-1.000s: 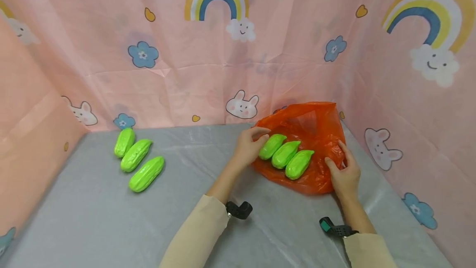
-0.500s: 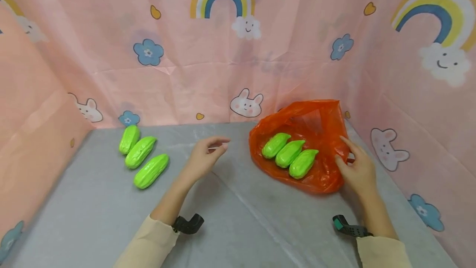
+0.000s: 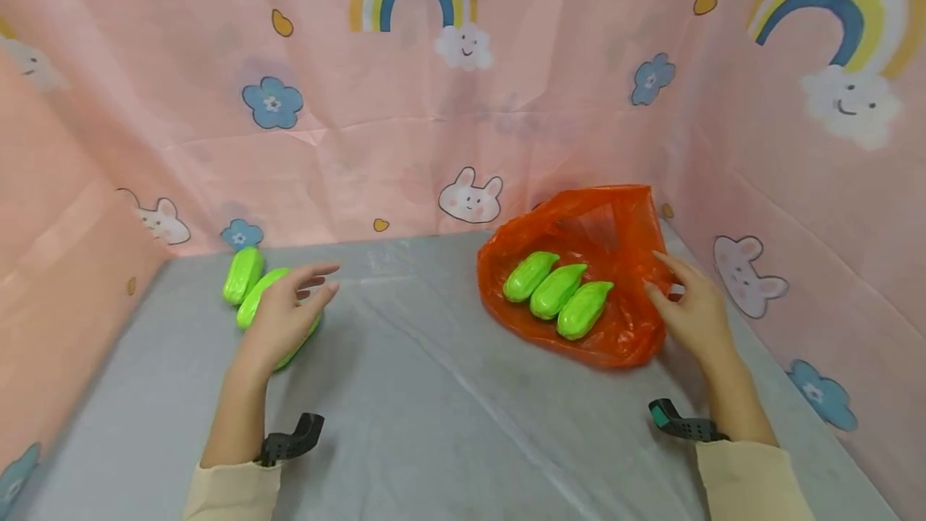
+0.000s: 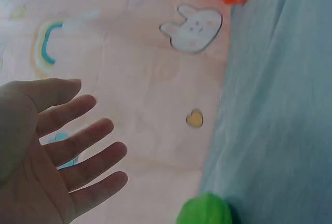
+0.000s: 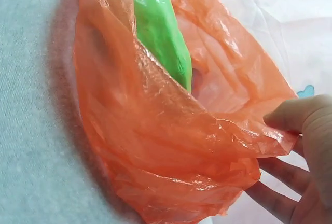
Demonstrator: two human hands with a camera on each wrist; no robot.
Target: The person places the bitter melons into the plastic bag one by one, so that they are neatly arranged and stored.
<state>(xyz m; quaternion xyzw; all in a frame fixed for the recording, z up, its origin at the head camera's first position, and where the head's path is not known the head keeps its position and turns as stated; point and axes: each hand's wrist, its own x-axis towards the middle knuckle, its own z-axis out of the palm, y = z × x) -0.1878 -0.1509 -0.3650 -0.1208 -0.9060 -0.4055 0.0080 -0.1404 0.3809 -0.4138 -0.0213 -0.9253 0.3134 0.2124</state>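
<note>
Left hand [image 3: 280,320], fingers apart and grip holding nothing, is over three loose green gourds [image 3: 243,276]; right hand [image 3: 698,308] pinches the red bag [image 3: 620,348] (three bagged gourds [image 3: 555,292] inside). Best taken mid-body, I'd judge, bag mouth held wide. Pink curtain [image 3: 347,183] crowds the back edge; bare table [image 3: 419,360] between gives crossing room.

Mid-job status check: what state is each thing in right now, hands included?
Left hand: fingers spread, holding nothing
Right hand: thumb and fingers pinching the bag's edge
Bag: open, lying on the table
Bagged gourds: three, side by side inside the bag's open mouth
Loose gourds: three, lying on the table, two partly hidden by the left hand in the head view
Table: covered, cover creased
</note>
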